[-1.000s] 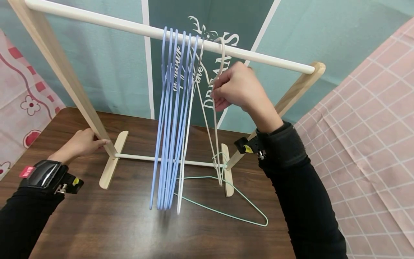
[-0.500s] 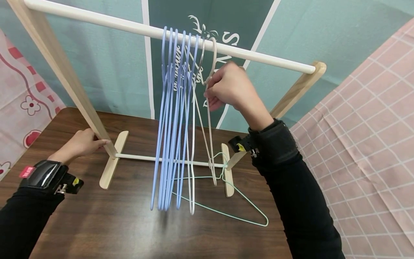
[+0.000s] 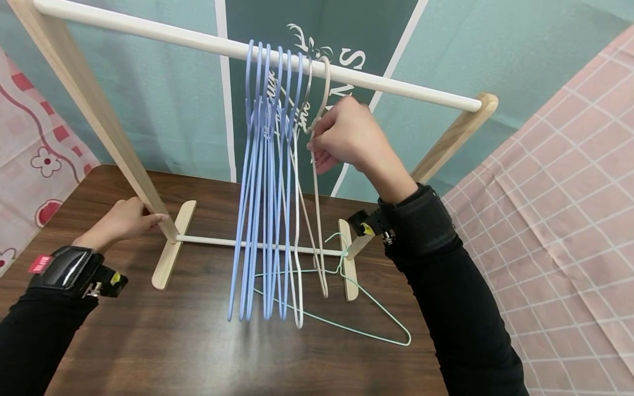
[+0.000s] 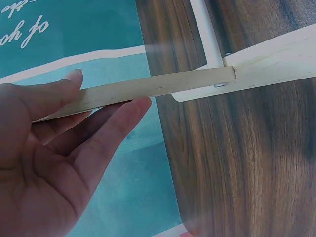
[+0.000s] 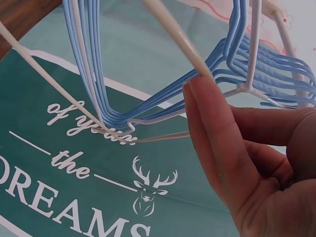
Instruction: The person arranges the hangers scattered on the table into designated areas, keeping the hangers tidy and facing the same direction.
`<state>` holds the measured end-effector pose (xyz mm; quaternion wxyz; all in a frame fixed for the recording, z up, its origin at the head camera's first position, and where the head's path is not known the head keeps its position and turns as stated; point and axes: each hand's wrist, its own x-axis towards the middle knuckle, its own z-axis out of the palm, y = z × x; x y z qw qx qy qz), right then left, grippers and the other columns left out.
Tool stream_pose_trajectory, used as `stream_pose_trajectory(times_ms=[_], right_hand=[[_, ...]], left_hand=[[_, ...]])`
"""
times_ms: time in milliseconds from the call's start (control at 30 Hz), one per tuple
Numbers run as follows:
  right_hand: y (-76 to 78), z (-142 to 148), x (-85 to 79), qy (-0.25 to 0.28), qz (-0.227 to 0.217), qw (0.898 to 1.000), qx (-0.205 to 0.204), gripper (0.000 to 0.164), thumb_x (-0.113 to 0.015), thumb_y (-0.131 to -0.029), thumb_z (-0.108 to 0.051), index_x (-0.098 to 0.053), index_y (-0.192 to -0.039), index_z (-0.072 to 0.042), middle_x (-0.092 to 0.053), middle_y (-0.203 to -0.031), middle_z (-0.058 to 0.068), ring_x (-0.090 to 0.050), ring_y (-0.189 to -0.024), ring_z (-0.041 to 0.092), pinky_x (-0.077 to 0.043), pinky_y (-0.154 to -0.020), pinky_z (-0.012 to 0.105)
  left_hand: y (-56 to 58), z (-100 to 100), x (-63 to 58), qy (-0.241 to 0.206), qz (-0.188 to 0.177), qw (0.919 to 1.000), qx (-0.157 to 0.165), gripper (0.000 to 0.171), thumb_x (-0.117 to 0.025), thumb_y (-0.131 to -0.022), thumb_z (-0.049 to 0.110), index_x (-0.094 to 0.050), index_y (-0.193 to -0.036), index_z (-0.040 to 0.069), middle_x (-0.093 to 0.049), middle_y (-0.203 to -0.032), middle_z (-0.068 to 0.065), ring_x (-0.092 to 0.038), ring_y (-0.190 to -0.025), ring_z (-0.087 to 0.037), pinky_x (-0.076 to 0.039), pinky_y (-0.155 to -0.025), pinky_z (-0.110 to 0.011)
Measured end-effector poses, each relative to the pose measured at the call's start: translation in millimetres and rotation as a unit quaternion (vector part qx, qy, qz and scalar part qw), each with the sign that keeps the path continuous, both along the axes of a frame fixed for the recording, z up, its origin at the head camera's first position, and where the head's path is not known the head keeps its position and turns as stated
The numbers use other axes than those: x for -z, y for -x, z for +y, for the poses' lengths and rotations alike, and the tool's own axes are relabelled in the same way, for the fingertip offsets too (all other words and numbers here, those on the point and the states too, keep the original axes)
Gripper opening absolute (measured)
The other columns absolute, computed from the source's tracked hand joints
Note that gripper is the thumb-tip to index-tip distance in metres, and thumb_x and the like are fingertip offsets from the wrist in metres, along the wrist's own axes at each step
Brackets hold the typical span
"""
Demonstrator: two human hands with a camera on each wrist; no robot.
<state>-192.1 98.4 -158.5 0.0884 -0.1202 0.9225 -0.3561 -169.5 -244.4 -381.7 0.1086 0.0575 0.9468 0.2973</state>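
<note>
My right hand [image 3: 346, 135] pinches a beige wire hanger [image 3: 327, 82] just under its hook, which loops over the white top bar [image 3: 148, 29] of a wooden rack. In the right wrist view, the thumb and fingertips meet on the beige hanger [image 5: 177, 34]. Just left of it hangs a white hanger [image 3: 297, 220] with a metal hook, beside several blue hangers [image 3: 249, 82] bunched together. My left hand [image 3: 124, 217] grips the rack's left post [image 3: 94, 104] low down; in the left wrist view, thumb and fingers lie on either side of the post [image 4: 163, 84].
A mint green hanger [image 3: 376, 302] lies on the brown wooden table [image 3: 198, 341], near the rack's right foot [image 3: 350, 280]. A thin white lower rod [image 3: 213, 240] joins the feet. Behind hangs a teal cloth [image 3: 495, 49] with printed lettering; a pink checked cloth [image 3: 559, 220] is at right.
My right hand has slid the beige hanger left along the bar, closer to the white one. Lower ends of the white and some blue hangers have swung. My left hand stays on the post.
</note>
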Motion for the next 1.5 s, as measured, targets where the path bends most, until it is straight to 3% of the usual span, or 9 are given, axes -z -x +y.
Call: stream_pose_trajectory(times_ms=[467, 1000, 1500], right_hand=[[-6.2, 0, -1.9, -0.003, 0.001, 1.000, -0.021, 0.010, -0.060, -0.085, 0.000, -0.067, -0.082, 0.007, -0.065, -0.071, 0.018, -0.065, -0.056, 0.023, -0.052, -0.055, 0.030], [-10.3, 3, -4.5, 0.008, -0.006, 0.999, -0.038, 0.009, -0.057, -0.086, 0.003, -0.065, -0.088, 0.009, -0.065, -0.074, 0.020, -0.066, -0.057, 0.024, -0.052, -0.056, 0.030], [-10.5, 12, 5.8, -0.072, 0.012, 0.997, -0.038, 0.012, -0.056, -0.087, -0.001, -0.068, -0.088, 0.003, -0.065, -0.072, 0.015, -0.065, -0.058, 0.019, -0.052, -0.058, 0.028]], left_hand=[[-0.8, -1, 0.0, 0.000, -0.004, 1.0000, -0.003, 0.039, -0.051, -0.094, 0.021, -0.057, -0.098, -0.017, -0.061, -0.068, -0.007, -0.057, -0.060, -0.017, -0.040, -0.052, -0.032], [0.8, -1, 0.6, 0.002, -0.001, 1.0000, -0.002, 0.037, -0.052, -0.093, 0.020, -0.057, -0.099, -0.016, -0.061, -0.068, -0.007, -0.057, -0.061, -0.017, -0.040, -0.053, -0.032], [0.5, -1, 0.9, 0.000, -0.003, 1.0000, -0.004, 0.039, -0.053, -0.093, 0.021, -0.056, -0.101, -0.017, -0.062, -0.071, -0.010, -0.058, -0.062, -0.019, -0.042, -0.053, -0.032]])
